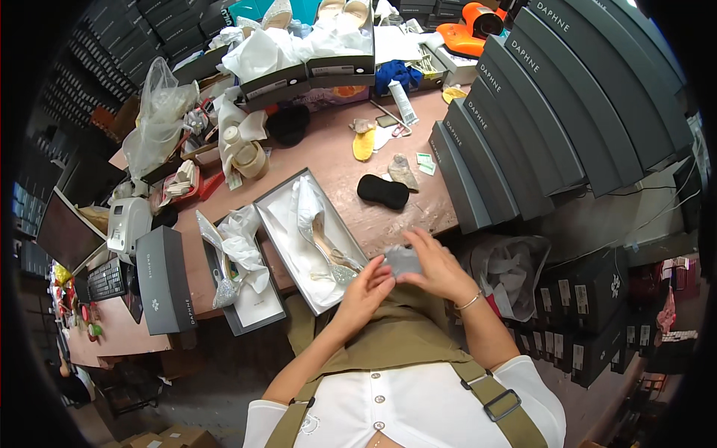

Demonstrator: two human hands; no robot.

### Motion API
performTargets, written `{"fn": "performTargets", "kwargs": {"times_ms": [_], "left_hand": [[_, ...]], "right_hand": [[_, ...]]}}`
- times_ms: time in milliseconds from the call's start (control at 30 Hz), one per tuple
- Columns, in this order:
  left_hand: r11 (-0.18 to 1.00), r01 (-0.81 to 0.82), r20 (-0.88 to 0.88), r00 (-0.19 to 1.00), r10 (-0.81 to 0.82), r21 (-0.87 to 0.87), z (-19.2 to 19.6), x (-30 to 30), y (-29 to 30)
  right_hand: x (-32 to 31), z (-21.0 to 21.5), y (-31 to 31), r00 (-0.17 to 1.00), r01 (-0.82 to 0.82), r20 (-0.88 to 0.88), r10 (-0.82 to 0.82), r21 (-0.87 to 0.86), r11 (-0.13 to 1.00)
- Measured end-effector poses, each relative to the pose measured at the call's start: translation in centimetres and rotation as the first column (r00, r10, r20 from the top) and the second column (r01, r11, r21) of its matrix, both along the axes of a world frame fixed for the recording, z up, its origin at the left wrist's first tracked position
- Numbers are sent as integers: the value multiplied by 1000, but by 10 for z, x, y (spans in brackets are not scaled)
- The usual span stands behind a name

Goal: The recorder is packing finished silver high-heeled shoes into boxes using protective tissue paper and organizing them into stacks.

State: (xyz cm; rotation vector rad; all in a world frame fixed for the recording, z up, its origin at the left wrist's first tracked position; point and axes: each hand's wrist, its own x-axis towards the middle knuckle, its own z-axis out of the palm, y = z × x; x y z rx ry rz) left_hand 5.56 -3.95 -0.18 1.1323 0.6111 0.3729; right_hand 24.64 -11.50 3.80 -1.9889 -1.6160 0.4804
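Observation:
Near the table's front edge, my two hands are around a small, translucent grey piece (403,260), perhaps plastic film; its kind is unclear. My right hand (441,269) has it between thumb and curved fingers. My left hand (366,287) has its fingers together, with the tips at the piece's left edge. Beside my left hand lies an open grey shoebox (270,203) lined with white paper. In it rests a silver glittery high-heeled shoe (308,213). To its left, a dark open box (258,317) holds white tissue and another glittery heel (225,287).
Tall dark shoeboxes (515,127) stand along the right. A black oval pad (382,192) lies on the pinkish table (328,149). Farther back are a white tube (403,102), an orange tool (467,33) and boxes with shoes and tissue (276,88). A plastic bag (508,272) hangs right.

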Motion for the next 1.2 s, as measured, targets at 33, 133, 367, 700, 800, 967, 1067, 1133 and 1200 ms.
{"fn": "performTargets", "kwargs": {"times_ms": [33, 133, 367, 700, 800, 967, 1067, 1133, 1200], "left_hand": [[997, -22, 5, 1000, 22, 78, 8, -3, 2], [928, 96, -129, 990, -52, 361, 15, -15, 17], [359, 336, -256, 933, -252, 871, 67, 17, 67], [951, -304, 117, 948, 295, 64, 78, -65, 119], [862, -474, 5, 877, 481, 179, 55, -101, 121], [754, -559, -136, 765, 630, 346, -16, -178, 123], [762, -554, -217, 741, 635, 336, -40, -201, 122], [736, -644, -184, 713, 676, 209, -38, -195, 117], [689, -718, -171, 670, 722, 99, -34, -183, 112]], "right_hand": [[5, -3, -5, 991, 17, 133, -14, -18, 1000], [23, -38, -23, 999, 39, 38, -34, -140, 989], [12, 10, 0, 888, -435, -144, 437, 44, 899], [43, 46, 63, 692, -641, -379, 614, 69, 764], [31, -2, 61, 652, -443, -694, 304, -23, 896], [25, -54, 82, 107, 198, -991, -82, -59, 978], [40, -74, 92, 113, 222, -985, -131, -103, 969], [20, -51, 99, 87, 210, -989, -122, -102, 972], [9, -54, 98, 56, 160, -995, -85, -76, 984]]}}
